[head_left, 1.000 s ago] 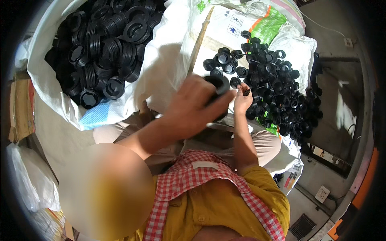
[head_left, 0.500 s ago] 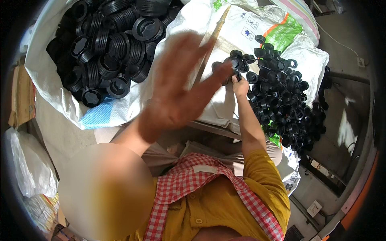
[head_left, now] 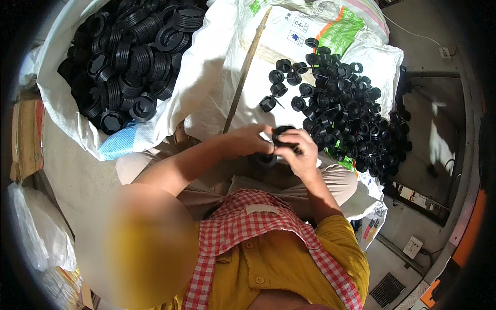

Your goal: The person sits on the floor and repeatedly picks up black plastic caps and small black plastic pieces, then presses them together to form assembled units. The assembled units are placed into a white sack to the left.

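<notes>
Both of my hands meet above my lap, at the near edge of the white sacking. Black ringed plastic caps (head_left: 282,131) are between them, partly covered by the fingers. My left hand (head_left: 249,140) pinches at their left side, with the thumb side toward the right hand. Curled over them from the right is my right hand (head_left: 301,151). Another black ring-shaped cap (head_left: 266,159) shows just under the left fingers; whether it is held or joined to the others I cannot tell. A heap of small black caps (head_left: 343,103) lies right beyond the right hand.
At the far left stands a white woven sack (head_left: 175,113) full of larger threaded black plastic caps (head_left: 124,62). A thin wooden stick (head_left: 247,72) lies across the sacking. Several loose caps (head_left: 277,76) sit left of the heap. Cardboard (head_left: 28,137) stands at the left edge.
My left hand, blurred and spread before, has come down and closed beside the right. My right hand has drawn back from the heap toward me with caps.
</notes>
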`<state>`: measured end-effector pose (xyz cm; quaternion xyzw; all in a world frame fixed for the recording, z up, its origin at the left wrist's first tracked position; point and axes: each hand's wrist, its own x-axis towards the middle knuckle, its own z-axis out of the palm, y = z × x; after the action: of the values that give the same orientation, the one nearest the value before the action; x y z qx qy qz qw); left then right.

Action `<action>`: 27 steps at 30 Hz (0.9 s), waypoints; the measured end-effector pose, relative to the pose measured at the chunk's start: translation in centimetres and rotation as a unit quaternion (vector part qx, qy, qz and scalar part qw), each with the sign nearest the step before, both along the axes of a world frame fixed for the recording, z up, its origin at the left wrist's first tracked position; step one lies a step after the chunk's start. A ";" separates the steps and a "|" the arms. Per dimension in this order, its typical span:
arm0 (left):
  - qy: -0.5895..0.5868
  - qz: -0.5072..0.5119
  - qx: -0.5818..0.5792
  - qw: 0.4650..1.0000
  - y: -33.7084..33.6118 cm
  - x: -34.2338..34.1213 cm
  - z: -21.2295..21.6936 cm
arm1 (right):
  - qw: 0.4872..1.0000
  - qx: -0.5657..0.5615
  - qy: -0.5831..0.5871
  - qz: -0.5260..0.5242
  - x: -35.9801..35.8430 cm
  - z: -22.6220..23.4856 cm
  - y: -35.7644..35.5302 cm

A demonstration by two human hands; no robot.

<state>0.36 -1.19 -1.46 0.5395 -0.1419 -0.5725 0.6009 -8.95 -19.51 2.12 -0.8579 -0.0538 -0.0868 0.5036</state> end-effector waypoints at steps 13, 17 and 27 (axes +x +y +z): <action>0.133 -0.007 0.009 0.991 1.3 -0.3 2.1 | 0.982 -0.134 -0.030 0.129 0.5 1.0 -1.0; -0.470 -0.094 0.132 0.868 0.8 -0.5 2.1 | 0.980 -0.143 0.110 0.078 0.0 -0.9 0.0; -0.455 0.216 -0.257 0.825 2.6 2.7 5.5 | 0.658 0.572 0.405 0.274 -2.1 0.4 -3.0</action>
<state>3.05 1.37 4.06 0.5815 -0.4214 -0.0604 0.6933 -11.08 -22.53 2.48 -0.2966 -0.0170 0.3979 0.8680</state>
